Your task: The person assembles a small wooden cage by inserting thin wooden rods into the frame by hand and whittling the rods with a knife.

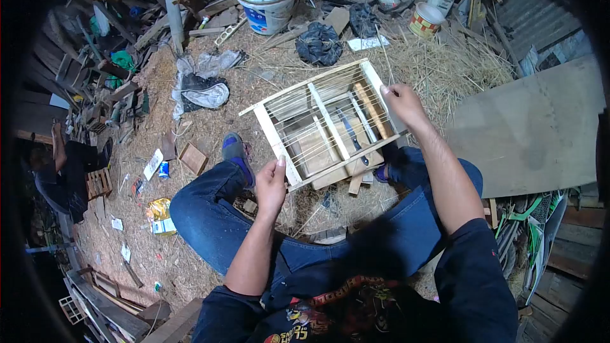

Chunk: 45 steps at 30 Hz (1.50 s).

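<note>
A rectangular wooden cage with thin parallel bars is held tilted in front of me, between my knees. My left hand is closed on its near left corner, thumb on the pale end slat. At the far right end, my right hand grips the other end slat with thumb and fingers. Through the bars I see a knife and a light wooden block. Whether these lie inside the cage or beneath it, I cannot tell.
Straw and wood shavings cover the ground. A white bucket, black plastic bags and a small tub stand beyond the cage. A large flat board lies right. Another person sits at far left, near a small wooden box.
</note>
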Each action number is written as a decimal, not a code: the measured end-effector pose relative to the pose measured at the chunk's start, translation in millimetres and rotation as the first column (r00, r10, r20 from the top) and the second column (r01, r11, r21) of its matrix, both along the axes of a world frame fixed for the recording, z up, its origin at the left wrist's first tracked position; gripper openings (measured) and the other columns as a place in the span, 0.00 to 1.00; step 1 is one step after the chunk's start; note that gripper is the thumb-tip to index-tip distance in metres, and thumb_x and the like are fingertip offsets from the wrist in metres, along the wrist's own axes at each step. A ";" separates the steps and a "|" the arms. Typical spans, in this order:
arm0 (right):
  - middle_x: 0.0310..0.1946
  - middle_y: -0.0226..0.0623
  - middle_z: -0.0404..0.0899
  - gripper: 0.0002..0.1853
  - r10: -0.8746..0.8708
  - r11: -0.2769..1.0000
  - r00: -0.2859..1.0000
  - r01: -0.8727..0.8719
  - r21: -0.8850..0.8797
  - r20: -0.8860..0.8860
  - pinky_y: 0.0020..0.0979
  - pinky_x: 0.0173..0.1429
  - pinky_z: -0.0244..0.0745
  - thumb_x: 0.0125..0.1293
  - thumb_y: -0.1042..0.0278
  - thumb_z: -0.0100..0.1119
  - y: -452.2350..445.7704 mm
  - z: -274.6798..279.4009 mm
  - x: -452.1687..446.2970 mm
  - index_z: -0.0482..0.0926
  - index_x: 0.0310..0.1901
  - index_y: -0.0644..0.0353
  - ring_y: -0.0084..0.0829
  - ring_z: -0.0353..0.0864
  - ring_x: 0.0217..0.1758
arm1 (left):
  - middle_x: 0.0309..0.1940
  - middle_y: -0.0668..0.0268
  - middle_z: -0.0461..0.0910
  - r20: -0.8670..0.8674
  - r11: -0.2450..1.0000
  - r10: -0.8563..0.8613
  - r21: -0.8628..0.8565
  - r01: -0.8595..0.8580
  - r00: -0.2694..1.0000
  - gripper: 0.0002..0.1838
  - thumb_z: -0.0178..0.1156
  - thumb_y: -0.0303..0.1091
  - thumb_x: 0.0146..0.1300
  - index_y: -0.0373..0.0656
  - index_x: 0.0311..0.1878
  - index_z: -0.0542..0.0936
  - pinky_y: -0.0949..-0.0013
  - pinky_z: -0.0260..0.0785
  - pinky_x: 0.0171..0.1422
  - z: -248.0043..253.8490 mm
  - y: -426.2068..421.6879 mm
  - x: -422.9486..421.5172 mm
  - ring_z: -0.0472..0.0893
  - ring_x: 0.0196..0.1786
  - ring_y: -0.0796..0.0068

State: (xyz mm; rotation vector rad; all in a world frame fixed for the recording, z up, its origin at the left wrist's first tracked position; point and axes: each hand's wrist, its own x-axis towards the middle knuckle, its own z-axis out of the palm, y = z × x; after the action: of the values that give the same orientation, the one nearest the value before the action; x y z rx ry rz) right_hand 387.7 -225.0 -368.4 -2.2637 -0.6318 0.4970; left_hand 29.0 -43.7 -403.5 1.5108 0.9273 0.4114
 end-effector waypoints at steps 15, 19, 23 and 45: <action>0.42 0.49 0.89 0.18 0.246 0.965 0.918 -0.262 0.009 0.312 0.49 0.55 0.80 0.79 0.50 0.59 97.4 126.4 -45.2 0.87 0.49 0.58 0.50 0.89 0.49 | 0.32 0.67 0.88 0.148 0.976 -0.127 -0.155 0.150 0.981 0.18 0.58 0.38 0.84 0.33 0.41 0.86 0.71 0.74 0.44 4.7 -80.3 -73.4 0.81 0.35 0.81; 0.42 0.47 0.90 0.19 0.499 0.860 0.796 -0.505 -0.079 0.344 0.49 0.55 0.80 0.79 0.49 0.58 139.7 122.7 -57.0 0.87 0.46 0.58 0.49 0.89 0.49 | 0.37 0.64 0.91 0.046 0.953 -0.245 -0.173 0.249 0.968 0.16 0.63 0.40 0.81 0.32 0.50 0.87 0.72 0.77 0.49 6.0 -92.4 -89.0 0.85 0.40 0.81; 0.43 0.46 0.90 0.18 0.638 0.767 0.712 -0.620 -0.167 0.292 0.51 0.57 0.81 0.80 0.49 0.57 173.1 121.8 -74.8 0.87 0.46 0.57 0.50 0.89 0.51 | 0.34 0.65 0.90 -0.054 0.916 -0.400 -0.021 0.400 0.915 0.18 0.67 0.41 0.78 0.34 0.57 0.86 0.71 0.77 0.44 25.2 -89.3 -89.2 0.83 0.36 0.81; 0.44 0.41 0.91 0.14 0.631 0.737 0.673 -0.675 -0.029 0.387 0.48 0.57 0.84 0.73 0.51 0.64 233.8 59.8 -64.5 0.91 0.52 0.44 0.46 0.91 0.51 | 0.43 0.52 0.88 -0.183 0.911 0.010 0.406 0.067 0.983 0.18 0.60 0.40 0.82 0.33 0.61 0.80 0.59 0.78 0.54 31.1 120.5 -5.3 0.87 0.44 0.61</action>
State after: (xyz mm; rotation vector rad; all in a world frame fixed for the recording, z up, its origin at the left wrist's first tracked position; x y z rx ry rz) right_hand 323.2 8.8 -308.5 -1.9714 -1.6684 0.3373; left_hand 23.7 76.8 -372.4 1.9721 1.0006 0.4738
